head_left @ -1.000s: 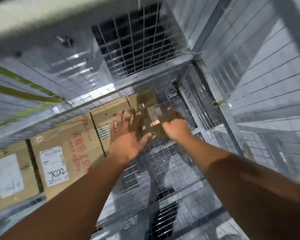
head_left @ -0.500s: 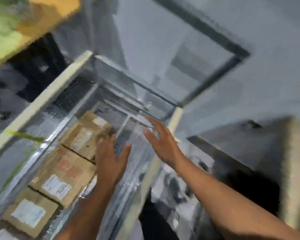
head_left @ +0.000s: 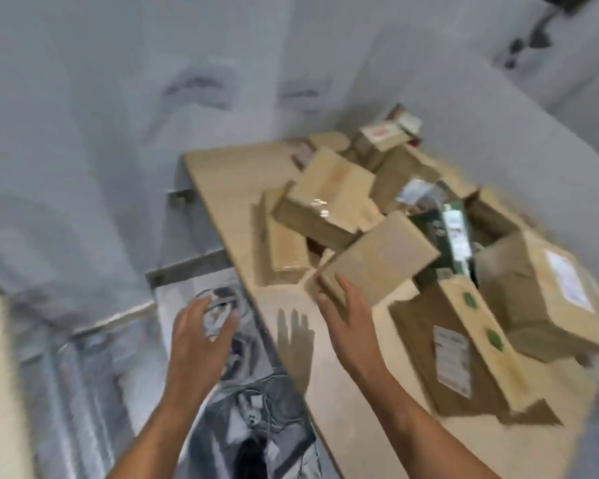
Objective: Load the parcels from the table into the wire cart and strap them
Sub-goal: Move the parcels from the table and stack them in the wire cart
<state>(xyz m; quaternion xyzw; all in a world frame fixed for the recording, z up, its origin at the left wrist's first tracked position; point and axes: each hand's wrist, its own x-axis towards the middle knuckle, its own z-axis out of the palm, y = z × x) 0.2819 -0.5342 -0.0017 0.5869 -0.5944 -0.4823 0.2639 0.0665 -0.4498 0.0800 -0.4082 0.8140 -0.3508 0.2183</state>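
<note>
On the table point(head_left: 222, 181), in the head view, a loose heap of brown cardboard parcels point(head_left: 388, 174) is seen, piled toward the far and right part of the top. None is held. Nearest the hands, a plain tilted box point(head_left: 381, 257) is propped on its neighbours with 1 corner raised.

The right grip point(head_left: 346, 323), a bare hand, is spread with fingers straight, right at that box's near edge; contact cannot be told through the blur. The left grip point(head_left: 201, 326) is spread too, fingers loosely bent and holding nothing, hanging off the table's left edge above the floor point(head_left: 267, 426).

A long flat box point(head_left: 464, 350) with green stickers and a white label lies to the right of the right grip, and a bigger labelled box point(head_left: 547, 292) sits beyond it. A taped box point(head_left: 325, 195) tops the heap. The wire cart point(head_left: 77, 382) is judged to be the blurred mesh at lower left, well apart from the heap.

Handling, judged: the tilted box is probably light and stiff. Plain card faces should give fair friction, and taped faces are likely slicker. It is best taken with 2 grips on opposite side faces, low down, not by the raised corner. Neighbours could slide when it is lifted. True weight cannot be read.
</note>
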